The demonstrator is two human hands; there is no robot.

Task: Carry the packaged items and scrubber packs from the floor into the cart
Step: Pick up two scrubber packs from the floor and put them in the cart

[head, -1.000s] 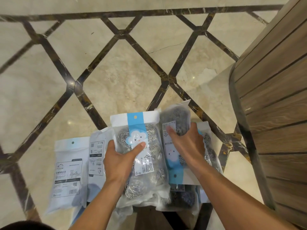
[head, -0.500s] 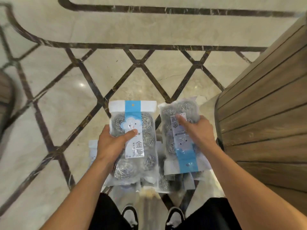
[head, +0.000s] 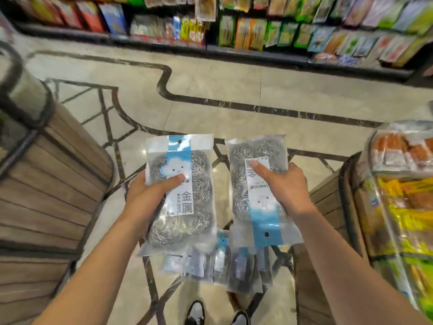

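Observation:
My left hand (head: 150, 195) grips a stack of clear steel-wool scrubber packs (head: 185, 202) with a blue cloud label, thumb on top. My right hand (head: 283, 186) grips a second stack of scrubber packs (head: 248, 200), turned upside down with its blue header toward me. More packs (head: 225, 266) hang below both stacks, blurred. Both stacks are held up at about waist height over the marble floor (head: 234, 90). No cart is in view.
A wood-slat display stand (head: 54, 184) rises at my left. Another stand with a clear bin of packaged snacks (head: 403, 174) is at my right. Shelves of hanging goods (head: 257, 26) line the far side of the aisle. My shoes (head: 215, 314) show at the bottom.
I have stood up from the floor with both stacks lifted. The view has swung up from the floor tiles to the aisle and the shelves beyond.

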